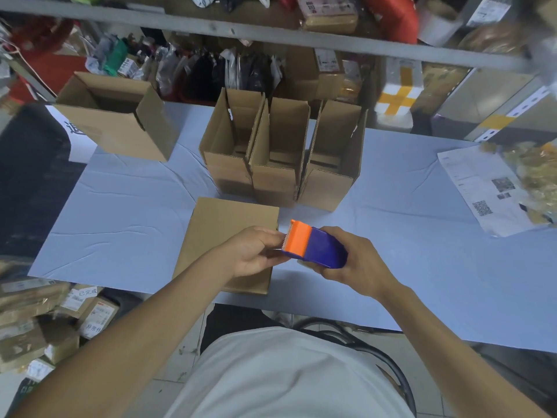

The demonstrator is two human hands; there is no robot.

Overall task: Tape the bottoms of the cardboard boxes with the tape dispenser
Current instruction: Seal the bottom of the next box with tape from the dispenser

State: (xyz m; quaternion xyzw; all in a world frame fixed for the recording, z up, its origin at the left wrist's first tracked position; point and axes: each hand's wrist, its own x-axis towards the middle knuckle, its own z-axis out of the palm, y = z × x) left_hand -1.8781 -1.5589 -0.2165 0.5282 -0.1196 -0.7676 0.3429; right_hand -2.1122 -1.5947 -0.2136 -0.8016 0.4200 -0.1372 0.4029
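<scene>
The table [407, 267] was covered with a pale blue, creased sheet. Near its front edge lay a flat box [217, 233], closed side up and partly overhanging the edge. Behind it stood three open boxes [280, 152] in a row, touching one another, flaps raised. A larger open box [117, 122] sat at the far left, tilted. At the right edge lay a printed sheet [482, 191] bearing square codes, with a crinkled yellowish bag [533, 173] overlapping it.

The right hand [358, 260] gripped the dispenser [316, 245], fingers curled round its blue body, with the orange cutter end pointing left. The dispenser was held above the flat box's right edge, clear of the table. The left hand [253, 251] pinched at the cutter end, thumb and fingers together; whether tape lay between them could not be told.

Beyond the table a grey shelf rail [271, 34] crossed the view, with packed goods and parcels above and behind it. A white parcel [398, 95] crossed with yellow tape stood at the right rear. Labelled parcels [60, 312] were piled on the floor at the left. The floor was tiled.
</scene>
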